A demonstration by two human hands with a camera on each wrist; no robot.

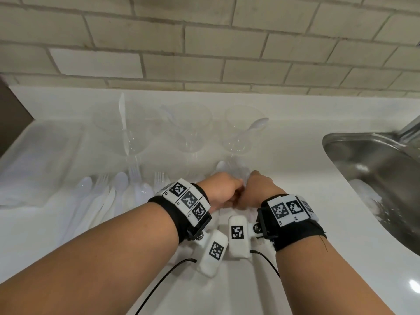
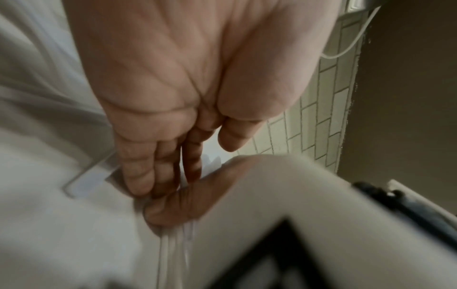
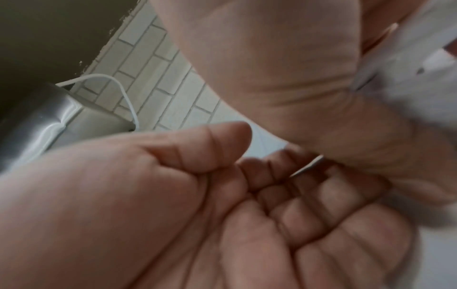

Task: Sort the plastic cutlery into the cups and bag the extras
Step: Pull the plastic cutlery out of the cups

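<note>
Three clear cups stand in a row at the back: the left cup [image 1: 127, 128] holds a knife [image 1: 122, 110], the middle cup [image 1: 189, 128] a fork [image 1: 167, 112], the right cup [image 1: 241, 130] a spoon [image 1: 259, 123]. In front of the right cup my hands meet over a small bundle of white cutlery [image 2: 173, 254], with a spoon bowl [image 1: 221, 165] sticking out beyond them. My left hand [image 1: 223, 189] lays fairly straight fingers [image 2: 158, 166] on the bundle, thumb apart. My right hand [image 1: 259, 185] curls its fingers [image 3: 284, 191] round it; a thin white edge [image 3: 307, 166] shows between them.
A pile of white spoons, forks and knives [image 1: 109, 194] lies on the white counter [image 1: 295, 169] to my left. Further left lies a clear plastic bag [image 1: 34, 164]. A steel sink [image 1: 375, 160] with a tap [image 1: 411, 126] is at the right. A tiled wall [image 1: 204, 42] closes the back.
</note>
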